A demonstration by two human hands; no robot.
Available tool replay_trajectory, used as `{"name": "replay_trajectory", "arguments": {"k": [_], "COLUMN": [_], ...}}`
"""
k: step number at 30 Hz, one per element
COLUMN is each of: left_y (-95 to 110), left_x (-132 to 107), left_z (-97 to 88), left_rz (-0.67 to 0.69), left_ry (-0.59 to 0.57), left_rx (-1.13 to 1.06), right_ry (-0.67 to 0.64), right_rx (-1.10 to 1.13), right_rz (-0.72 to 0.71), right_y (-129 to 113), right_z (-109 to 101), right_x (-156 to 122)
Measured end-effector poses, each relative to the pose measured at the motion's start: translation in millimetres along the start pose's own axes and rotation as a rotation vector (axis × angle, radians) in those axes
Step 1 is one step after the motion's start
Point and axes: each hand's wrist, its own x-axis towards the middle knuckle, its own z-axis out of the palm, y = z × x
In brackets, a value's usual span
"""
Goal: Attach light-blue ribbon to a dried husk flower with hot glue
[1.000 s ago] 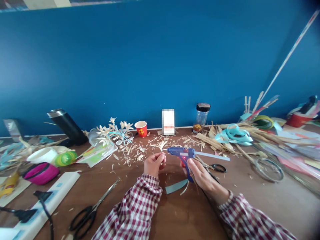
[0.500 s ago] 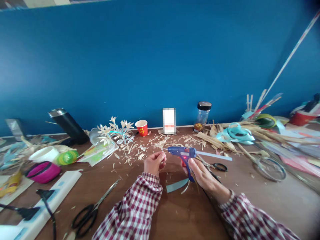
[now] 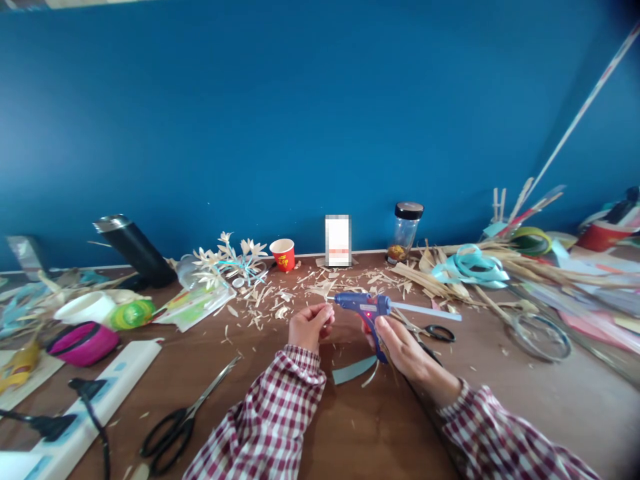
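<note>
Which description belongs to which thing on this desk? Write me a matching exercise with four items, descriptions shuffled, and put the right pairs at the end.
Things
1. Glue gun
2. Paper cup
3. Pouch
4. Glass jar

Descriptions
A. Topped with a black lid
B. Held in the person's right hand
C. Red outside, with yellow markings
D. Magenta, near the white power strip

Right pairs
1-B, 2-C, 3-D, 4-A
</note>
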Motion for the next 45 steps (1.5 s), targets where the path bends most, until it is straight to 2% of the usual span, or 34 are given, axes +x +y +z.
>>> {"name": "replay_trajectory", "arguments": {"k": [24,29,34,40,45], "left_y": [-1,0,1,-2,-3], "left_x": [0,-1,-1,2,4], "left_z": [-0.3,0.4,0.8,-0.5,-0.7], "left_rz": [0.054,0.052,0.047,0.056,0.051], "left_ry": [0.026,0.029,0.039,0.044,0.027], "left_rx": [0.036,0.057,0.054,0.054,-0.021], "right_ry": [0.017,-0.013,0.032,-0.006,0.002], "right_rx": [0.027,0.024,0.06,0.034,0.037], "right_rz": [0.014,0.027,0.026,0.008,0.031], "right_y": [9,10,8,12,9], "right_z": [0,2,2,1,2], "right_x": [3,3,3,4,4]}}
